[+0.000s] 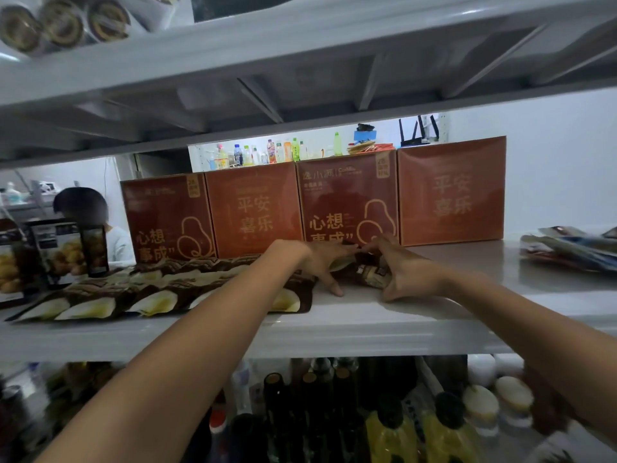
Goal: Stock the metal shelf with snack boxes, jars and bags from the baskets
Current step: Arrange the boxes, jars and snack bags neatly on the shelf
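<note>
Two hands, the left hand (319, 262) and the right hand (402, 267), were clamped on a dark snack bag (365, 271) at mid-frame, on the metal shelf (334, 332) before the red boxes (347, 202). It was judged best laid flat and slid leftward, flush against the row of brown bags (150, 292).

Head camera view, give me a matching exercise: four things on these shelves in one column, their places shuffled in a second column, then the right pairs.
Things
1. red boxes
2. dark snack bag
3. yellow bottles
4. pile of flat bags

Places
A. on the shelf below
B. far right of the middle shelf
C. held by the left hand and right hand
D. upright along the back of the middle shelf

Pairs: 1-D, 2-C, 3-A, 4-B
</note>
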